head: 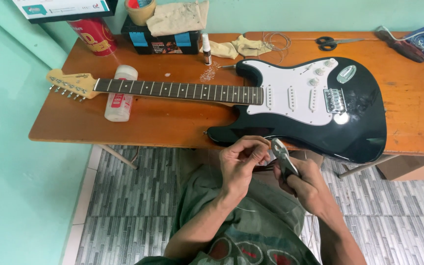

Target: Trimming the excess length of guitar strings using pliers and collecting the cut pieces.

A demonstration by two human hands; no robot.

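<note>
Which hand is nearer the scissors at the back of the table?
Right. The right hand, gripping pliers, sits below the guitar body, more directly under the scissors. The left hand is farther left.

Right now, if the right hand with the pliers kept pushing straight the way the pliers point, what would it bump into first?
Probably the left hand's fingertips, pinched right at the pliers' nose; past them, the black guitar body's lower edge. The right hand aims up-left; depth is unclear.
</note>
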